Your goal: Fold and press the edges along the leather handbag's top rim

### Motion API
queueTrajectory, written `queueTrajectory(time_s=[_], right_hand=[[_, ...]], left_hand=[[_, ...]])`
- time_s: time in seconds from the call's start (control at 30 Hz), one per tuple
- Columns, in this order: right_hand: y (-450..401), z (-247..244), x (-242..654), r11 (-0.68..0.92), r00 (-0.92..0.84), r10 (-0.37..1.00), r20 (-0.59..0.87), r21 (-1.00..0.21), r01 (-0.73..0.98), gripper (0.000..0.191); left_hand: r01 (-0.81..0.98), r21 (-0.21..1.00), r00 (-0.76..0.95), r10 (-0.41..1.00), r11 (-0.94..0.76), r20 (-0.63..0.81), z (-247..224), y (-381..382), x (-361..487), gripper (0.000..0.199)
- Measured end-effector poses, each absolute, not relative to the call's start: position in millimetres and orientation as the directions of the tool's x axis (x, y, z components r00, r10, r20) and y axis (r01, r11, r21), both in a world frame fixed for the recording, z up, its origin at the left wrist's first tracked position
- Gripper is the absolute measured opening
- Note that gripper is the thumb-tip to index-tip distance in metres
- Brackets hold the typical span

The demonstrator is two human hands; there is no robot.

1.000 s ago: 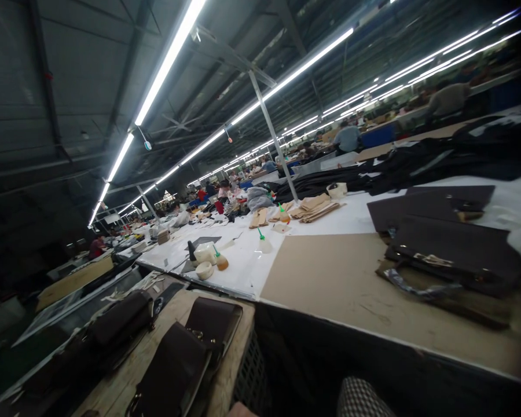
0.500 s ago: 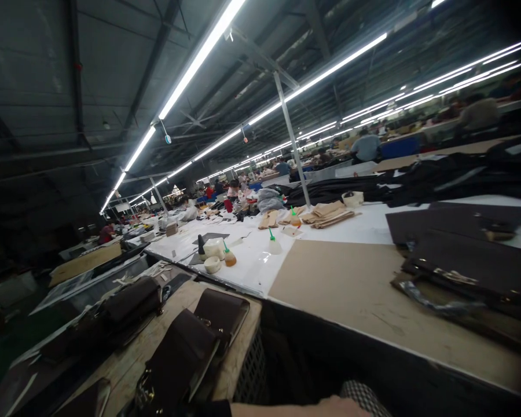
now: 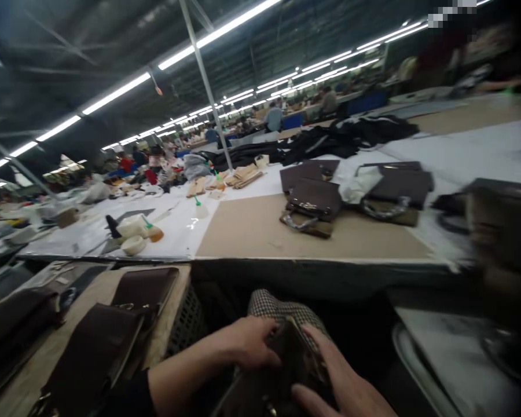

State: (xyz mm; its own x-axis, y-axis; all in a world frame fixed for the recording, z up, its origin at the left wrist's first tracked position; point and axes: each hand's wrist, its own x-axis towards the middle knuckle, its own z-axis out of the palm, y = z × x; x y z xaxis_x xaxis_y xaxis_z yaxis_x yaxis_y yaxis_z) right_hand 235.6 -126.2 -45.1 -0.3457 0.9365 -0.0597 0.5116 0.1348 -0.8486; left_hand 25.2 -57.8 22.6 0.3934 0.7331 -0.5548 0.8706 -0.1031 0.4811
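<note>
1. Holds the dark bag (image 3: 260,388) low over the checked cloth (image 3: 267,302), below the counter's (image 3: 180,231) near edge, presumably for support underneath.
2. Grips its upper left edge with the left hand (image 3: 254,343), fingers (image 3: 267,326) partly curled!
3. Straddles its right side with the right hand (image 3: 347,376), fingers and thumb parted around it, likely for steadiness.
4. Has more bags (image 3: 321,194) lying behind the counter's front edge, on brown sheeting (image 3: 243,227), perhaps for protection.

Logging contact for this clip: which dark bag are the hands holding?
The bag at bottom centre, between the left hand and right hand. It alone is held; the other bags lie apart from both hands.
</note>
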Motion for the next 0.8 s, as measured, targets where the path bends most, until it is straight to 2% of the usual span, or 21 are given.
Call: queueTrajectory(time_s=[0.07, 0.13, 0.27, 0.4, 0.47, 0.5, 0.57, 0.63, 0.8], right_hand=[[-127, -31, 245, -0.019, -0.317, 0.925, -0.208, -0.861, 0.508, 0.066], [-123, -19, 257, -0.103, -0.299, 0.917, -0.266, -0.878, 0.467, 0.058], [-112, -11, 287, -0.121, -0.403, 0.891, -0.209, -0.965, 0.234, 0.056], [-101, -29, 296, -0.195, -0.524, 0.831, -0.186, -0.980, 0.039, 0.055], [-97, -44, 290, -0.232, -0.526, 0.826, -0.200, -0.973, 0.006, 0.049], [-96, -50, 286, -0.244, -0.510, 0.834, -0.209, -0.970, -0.002, 0.046], [-93, -60, 278, -0.254, -0.467, 0.855, -0.223, -0.967, -0.004, 0.043], [-91, -63, 273, -0.248, -0.441, 0.869, -0.224, -0.969, 0.002, 0.043], [-88, -53, 269, -0.202, -0.409, 0.892, -0.193, -0.979, 0.021, 0.028]], left_hand=[[0.828, 0.551, 0.460, 0.684, -0.102, -0.566, 18, -49, 17, 0.037], [0.797, 0.596, 0.506, 0.649, -0.099, -0.569, 18, -41, 5, 0.037], [0.746, 0.659, 0.562, 0.622, -0.096, -0.545, 47, -32, -26, 0.047], [0.757, 0.629, 0.613, 0.522, -0.176, -0.593, 69, -32, -49, 0.042], [0.753, 0.629, 0.626, 0.503, -0.193, -0.596, 63, -34, -52, 0.046], [0.728, 0.667, 0.640, 0.504, -0.156, -0.580, 56, -35, -52, 0.050], [0.631, 0.776, 0.666, 0.518, -0.007, -0.537, 41, -36, -48, 0.055], [0.539, 0.835, 0.661, 0.561, 0.109, -0.499, 29, -36, -42, 0.052], [0.602, 0.798, 0.600, 0.658, 0.003, -0.455, 15, -27, -27, 0.025]])
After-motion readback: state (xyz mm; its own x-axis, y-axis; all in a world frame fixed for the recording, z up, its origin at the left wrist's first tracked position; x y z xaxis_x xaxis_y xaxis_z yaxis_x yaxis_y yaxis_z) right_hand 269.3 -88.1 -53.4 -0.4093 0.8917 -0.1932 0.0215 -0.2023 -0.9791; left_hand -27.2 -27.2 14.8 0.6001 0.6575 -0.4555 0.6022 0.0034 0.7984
